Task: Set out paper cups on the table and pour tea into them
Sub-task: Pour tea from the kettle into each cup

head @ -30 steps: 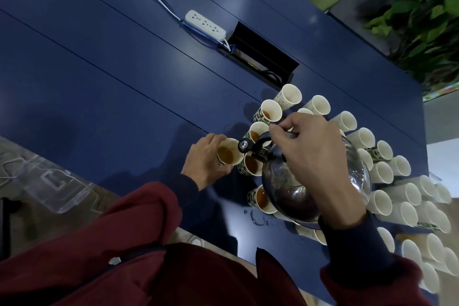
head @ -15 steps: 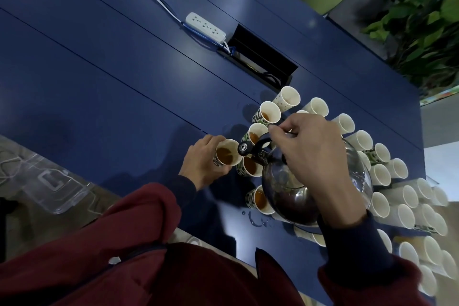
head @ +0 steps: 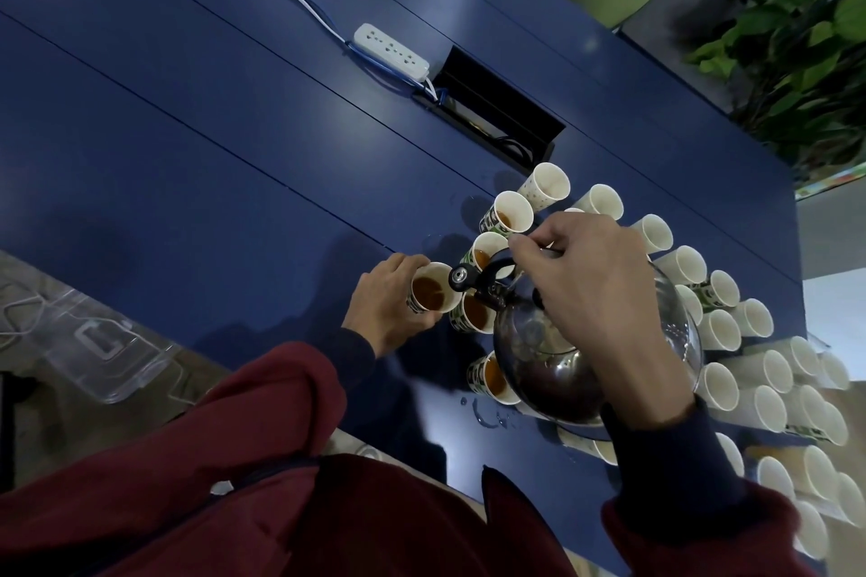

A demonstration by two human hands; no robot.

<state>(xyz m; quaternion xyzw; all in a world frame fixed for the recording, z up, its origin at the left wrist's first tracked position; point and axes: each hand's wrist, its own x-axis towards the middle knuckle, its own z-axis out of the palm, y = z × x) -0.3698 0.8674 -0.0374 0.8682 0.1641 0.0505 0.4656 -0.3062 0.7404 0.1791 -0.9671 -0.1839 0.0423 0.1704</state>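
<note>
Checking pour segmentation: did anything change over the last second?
Nothing visibly moved. The left hand still grips the cup with tea in it. The right hand still holds the kettle by its handle, with the spout end by that cup's rim.

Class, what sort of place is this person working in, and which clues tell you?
Probably an office meeting room: a long dark blue table with a built-in black cable box, a white power strip lying on it, and many white paper cups set out as if for a group.
</note>
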